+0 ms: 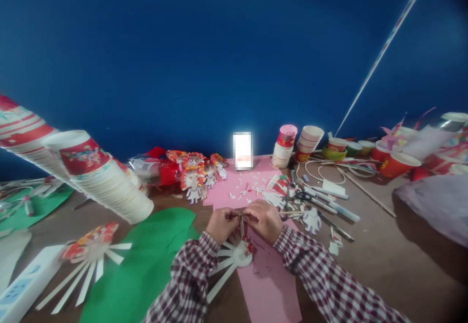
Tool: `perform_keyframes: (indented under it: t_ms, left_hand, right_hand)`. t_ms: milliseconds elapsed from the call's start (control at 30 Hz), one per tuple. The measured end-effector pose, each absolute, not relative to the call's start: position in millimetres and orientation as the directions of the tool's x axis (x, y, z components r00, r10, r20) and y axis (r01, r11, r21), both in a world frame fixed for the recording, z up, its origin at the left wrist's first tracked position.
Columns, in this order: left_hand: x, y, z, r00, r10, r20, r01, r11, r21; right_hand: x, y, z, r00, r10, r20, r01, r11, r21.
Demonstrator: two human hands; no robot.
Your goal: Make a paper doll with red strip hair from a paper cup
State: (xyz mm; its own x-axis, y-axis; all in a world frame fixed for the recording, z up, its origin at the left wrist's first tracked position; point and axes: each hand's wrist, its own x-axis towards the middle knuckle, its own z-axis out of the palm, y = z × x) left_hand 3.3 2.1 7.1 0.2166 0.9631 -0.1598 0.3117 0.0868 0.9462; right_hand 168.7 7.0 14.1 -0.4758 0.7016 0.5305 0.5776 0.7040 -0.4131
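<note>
My left hand (222, 224) and my right hand (263, 219) meet above a pink paper sheet (268, 284). Both pinch one upright strip of a cut-open paper cup (234, 257), whose white strips fan out flat toward me. A thin stick (243, 214) seems to lie between the fingertips, though it is too small to be sure. Both sleeves are red-and-white checked.
A long stack of paper cups (91, 177) lies tilted at the left. Another fanned cup (87, 255) rests on green paper (146, 259). Cup stacks (296, 145), pens and scissors (314, 201), paper cut-outs (199, 172), bowls (334, 151) and a power strip (22, 284) surround the work spot.
</note>
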Motion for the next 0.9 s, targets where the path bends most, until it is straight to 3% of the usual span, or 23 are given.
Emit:
perform_keyframes:
  t_ms: [367, 900]
  left_hand:
    - [4, 4, -3, 0.197, 0.969, -0.150, 0.338, 0.076, 0.938]
    - [0, 6, -1, 0.256, 0.959, -0.123, 0.285, 0.046, 0.957]
  right_hand:
    - [167, 8, 5, -0.530, 0.616, 0.582, 0.577, 0.765, -0.285]
    - [171, 8, 7, -0.549, 0.590, 0.592, 0.560, 0.785, -0.265]
